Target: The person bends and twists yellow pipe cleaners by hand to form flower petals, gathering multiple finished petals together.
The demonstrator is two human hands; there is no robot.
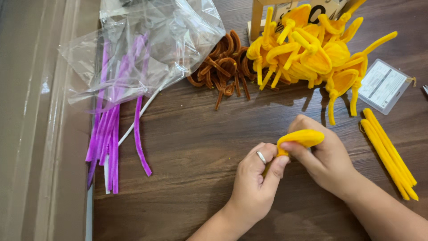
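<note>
Both hands work one yellow pipe cleaner (301, 138) above the dark wooden table (191, 147). My left hand (256, 178), a ring on one finger, pinches its lower end between thumb and forefinger. My right hand (323, 156) bends the upper part into a flat loop over its fingers. Beyond the hands lies a pile of bent yellow pipe-cleaner shapes (312, 49). A few straight yellow pipe cleaners (388, 151) lie to the right of my right hand.
A heap of brown bent pipe cleaners (225, 64) sits at the back centre. Purple pipe cleaners (111, 134) spill from a clear plastic bag (147, 44) at the left. A white laminated tag (383, 85) lies at the right, a wooden stand (257, 20) behind the yellow pile.
</note>
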